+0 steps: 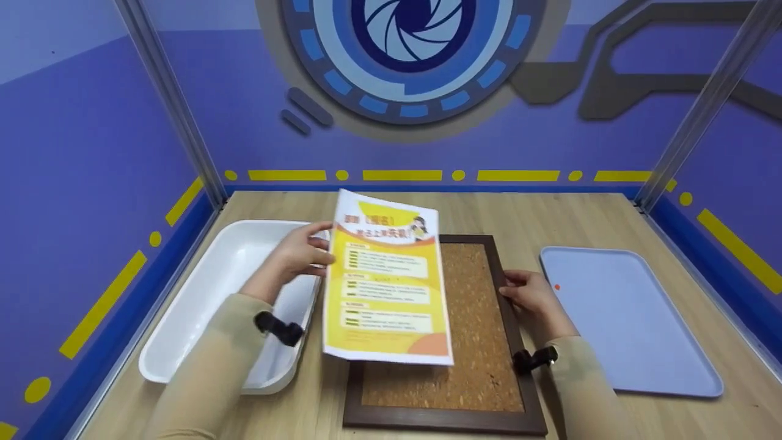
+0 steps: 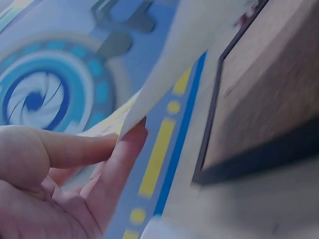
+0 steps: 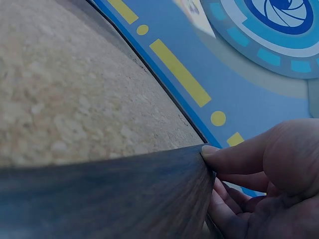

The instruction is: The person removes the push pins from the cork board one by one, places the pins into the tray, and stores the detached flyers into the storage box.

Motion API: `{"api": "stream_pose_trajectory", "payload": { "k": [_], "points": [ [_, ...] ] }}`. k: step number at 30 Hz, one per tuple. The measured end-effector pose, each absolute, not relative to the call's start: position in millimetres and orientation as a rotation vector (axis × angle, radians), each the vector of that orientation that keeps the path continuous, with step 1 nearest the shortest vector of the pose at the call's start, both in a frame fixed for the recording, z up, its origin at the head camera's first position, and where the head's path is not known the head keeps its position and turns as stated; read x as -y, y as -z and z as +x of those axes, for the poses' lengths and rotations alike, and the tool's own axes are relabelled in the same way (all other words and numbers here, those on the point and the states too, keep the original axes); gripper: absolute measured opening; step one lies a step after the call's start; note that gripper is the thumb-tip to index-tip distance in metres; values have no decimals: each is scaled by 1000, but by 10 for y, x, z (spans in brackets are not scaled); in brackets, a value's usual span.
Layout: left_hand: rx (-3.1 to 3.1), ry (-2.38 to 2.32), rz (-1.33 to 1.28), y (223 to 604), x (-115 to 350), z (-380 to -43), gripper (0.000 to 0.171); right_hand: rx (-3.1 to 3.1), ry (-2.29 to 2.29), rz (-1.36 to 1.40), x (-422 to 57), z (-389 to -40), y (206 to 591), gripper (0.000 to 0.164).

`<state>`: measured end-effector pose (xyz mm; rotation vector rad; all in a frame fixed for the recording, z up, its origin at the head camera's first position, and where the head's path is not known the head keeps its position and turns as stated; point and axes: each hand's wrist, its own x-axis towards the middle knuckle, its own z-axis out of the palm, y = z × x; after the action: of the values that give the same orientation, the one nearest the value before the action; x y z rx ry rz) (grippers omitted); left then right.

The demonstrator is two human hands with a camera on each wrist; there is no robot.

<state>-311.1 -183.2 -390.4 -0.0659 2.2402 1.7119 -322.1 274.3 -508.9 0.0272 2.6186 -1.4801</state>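
Note:
A yellow and white printed sheet (image 1: 385, 287) hangs over the left part of a cork board (image 1: 476, 318) with a dark brown frame. My left hand (image 1: 300, 252) pinches the sheet by its left edge; in the left wrist view the thumb and a finger (image 2: 130, 142) meet on the paper (image 2: 164, 74). On the board's right side, my right hand (image 1: 534, 299) grips the frame. The right wrist view shows that thumb (image 3: 214, 154) on top of the dark frame (image 3: 109, 199), other fingers at its outer side. The sheet hides the board's upper left part.
A deep white tray (image 1: 177, 330) stands on the left, partly behind my left forearm. To the right lies a shallow pale blue tray (image 1: 635, 324), near my right forearm. Printed purple walls (image 1: 201, 73) enclose the wooden table (image 1: 519, 214) at the back and sides.

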Motion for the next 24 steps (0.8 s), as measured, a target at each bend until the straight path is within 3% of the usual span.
{"api": "stream_pose_trajectory", "payload": {
  "k": [13,24],
  "points": [
    [-2353,-1522,-314,4027,3158,-3052,85,-2537,1552,64,-2763,-3221,5084,53],
    [-2461,-1261,-574,4327,3451,-2970,74,-2571,1522,24,-2757,-3241,5078,53]
  ]
}}
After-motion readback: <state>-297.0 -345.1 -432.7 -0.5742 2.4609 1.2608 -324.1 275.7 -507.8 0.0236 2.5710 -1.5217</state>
